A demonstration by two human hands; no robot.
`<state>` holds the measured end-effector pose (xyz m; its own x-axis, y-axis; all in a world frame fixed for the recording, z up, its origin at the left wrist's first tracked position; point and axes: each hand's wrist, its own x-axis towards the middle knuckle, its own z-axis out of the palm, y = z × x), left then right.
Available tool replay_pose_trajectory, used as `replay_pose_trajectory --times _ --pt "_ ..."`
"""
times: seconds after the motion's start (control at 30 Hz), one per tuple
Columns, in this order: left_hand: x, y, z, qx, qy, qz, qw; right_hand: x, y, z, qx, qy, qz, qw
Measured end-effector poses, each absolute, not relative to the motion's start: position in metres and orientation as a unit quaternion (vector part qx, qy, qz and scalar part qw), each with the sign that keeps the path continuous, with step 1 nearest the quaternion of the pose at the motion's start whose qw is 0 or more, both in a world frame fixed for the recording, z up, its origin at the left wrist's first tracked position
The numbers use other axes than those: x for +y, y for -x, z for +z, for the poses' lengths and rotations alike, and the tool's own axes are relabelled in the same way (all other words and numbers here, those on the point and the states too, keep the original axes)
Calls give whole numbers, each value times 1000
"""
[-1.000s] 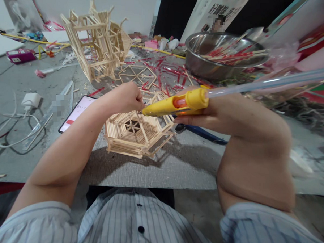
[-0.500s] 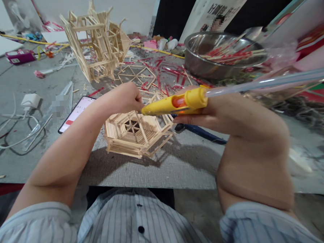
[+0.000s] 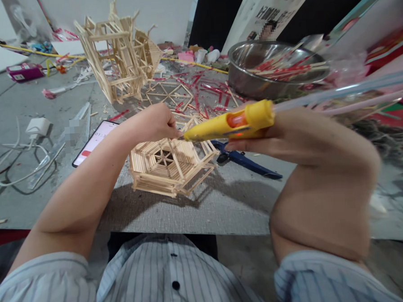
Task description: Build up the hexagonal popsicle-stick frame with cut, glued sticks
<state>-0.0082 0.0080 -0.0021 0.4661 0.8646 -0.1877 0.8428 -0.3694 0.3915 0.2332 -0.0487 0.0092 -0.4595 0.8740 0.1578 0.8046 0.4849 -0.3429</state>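
Observation:
My right hand [image 3: 281,131] is wrapped around a yellow hot glue gun [image 3: 232,121], with a long clear glue stick [image 3: 336,93] running out of its back. The gun's nozzle points left, right beside the fingertips of my left hand [image 3: 159,120]. That hand is closed in a pinch over the far side of a hexagonal wooden stick frame [image 3: 156,186]; what it pinches is hidden. Layered sticks form the frame, with a small spoked star at its centre. One loose-looking stick [image 3: 177,161] slants across its top from under my left hand.
Blue-handled pliers [image 3: 252,165] lie right of the frame. A phone [image 3: 94,142] and a white charger [image 3: 38,126] sit to the left. Behind stand a tall stick structure [image 3: 115,61], a flat spoked hexagon [image 3: 168,95], red scraps and a steel bowl [image 3: 278,66] of sticks.
My right hand and the glue gun have shifted a little to the right, drawing the nozzle slightly away and showing more of the pliers. My left hand and the frame have hardly moved.

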Motion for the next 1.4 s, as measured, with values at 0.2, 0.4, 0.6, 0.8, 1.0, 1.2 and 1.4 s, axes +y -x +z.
replay_pose_trajectory --times 0.2,0.4,0.6,0.8,1.0,1.2,1.4 --pt "9 7 -1 507 -839 4 200 -39 -250 17 -803 551 91 206" --pt "9 9 -2 506 -839 6 198 -21 -246 8 -775 581 144 204" --pt "10 8 -2 504 -843 10 187 -17 -239 5 -768 592 142 198" --pt "10 8 -1 509 -841 4 184 -17 -241 5 -774 586 145 189" --pt "10 9 -2 513 -837 7 192 -16 -247 0 -769 589 131 210" --pt "10 7 -2 518 -835 6 187 -15 -245 0 -777 577 140 209" --pt "10 8 -2 523 -831 9 190 -17 -240 3 -768 595 129 196"
